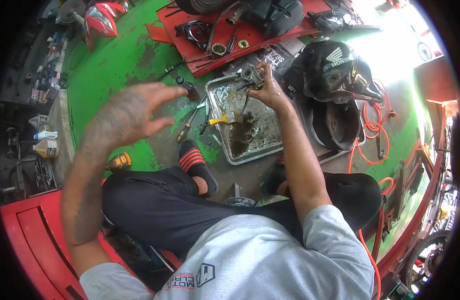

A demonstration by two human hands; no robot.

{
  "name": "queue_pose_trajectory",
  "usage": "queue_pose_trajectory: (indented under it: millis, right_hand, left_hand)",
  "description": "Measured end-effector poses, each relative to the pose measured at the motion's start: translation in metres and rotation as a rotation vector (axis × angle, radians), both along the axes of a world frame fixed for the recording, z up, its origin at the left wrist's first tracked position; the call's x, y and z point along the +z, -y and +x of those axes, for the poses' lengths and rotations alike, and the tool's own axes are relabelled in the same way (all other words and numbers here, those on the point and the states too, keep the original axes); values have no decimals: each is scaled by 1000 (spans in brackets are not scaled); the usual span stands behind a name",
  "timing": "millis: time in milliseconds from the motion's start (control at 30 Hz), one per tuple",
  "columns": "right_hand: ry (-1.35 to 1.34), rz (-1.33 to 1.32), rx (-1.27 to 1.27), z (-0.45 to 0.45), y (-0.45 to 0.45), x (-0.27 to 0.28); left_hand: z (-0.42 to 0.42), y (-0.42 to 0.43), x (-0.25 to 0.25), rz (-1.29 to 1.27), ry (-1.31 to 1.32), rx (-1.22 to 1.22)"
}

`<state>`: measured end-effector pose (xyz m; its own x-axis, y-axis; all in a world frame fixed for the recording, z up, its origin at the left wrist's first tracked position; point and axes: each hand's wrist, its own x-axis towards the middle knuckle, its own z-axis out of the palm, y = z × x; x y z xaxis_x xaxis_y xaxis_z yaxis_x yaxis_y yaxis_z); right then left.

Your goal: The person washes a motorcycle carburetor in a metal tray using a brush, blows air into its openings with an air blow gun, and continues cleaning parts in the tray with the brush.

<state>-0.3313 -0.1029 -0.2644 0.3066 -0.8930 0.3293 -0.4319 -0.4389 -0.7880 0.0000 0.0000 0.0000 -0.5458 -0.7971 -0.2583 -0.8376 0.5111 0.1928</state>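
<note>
Right hand: Fingers and thumb of the right hand (270, 90) close on a cast-metal part (251, 78), gripping its right side.
Metal part: Its open ports exposed, the piece is held at the far edge of a shallow metal tray (221, 142), toward the far right corner.
Left hand: Thumb and fingers spread apart, the left hand (140, 107) is raised in the air with nothing in its grasp, left of the tray.
Tray: A yellow-banded brush (224, 119) lies across the left edge, bristles inward; dark sludge (242, 137) stains the bottom toward the near edge.
Green floor: A yellow-handled screwdriver (183, 133) rests outside the tray's left edge, near a black sandal with red stripes (192, 159).
Right of tray: Black Honda-marked bodywork (335, 67) sits near the far right corner, with a coiled orange hose (376, 127) beyond it.
Red platform: Dismantled parts and tools crowd the red platform (260, 37) beyond the tray's far edge.
</note>
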Motion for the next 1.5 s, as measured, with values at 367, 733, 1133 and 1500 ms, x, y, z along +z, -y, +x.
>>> queue_pose_trajectory:
  millis: [367,733,1133,1500]
  right_hand:
    - [105,218,143,2,-31,89]
    - [31,-216,229,20,-39,164]
    - [-36,-332,220,25,-54,195]
    - [-41,-355,216,23,-57,201]
  left_hand:
    - [12,5,-18,311,-63,269]
    - [23,2,-31,284,42,226]
    - [23,-1,-32,326,60,258]
    - [22,0,-29,368,50,253]
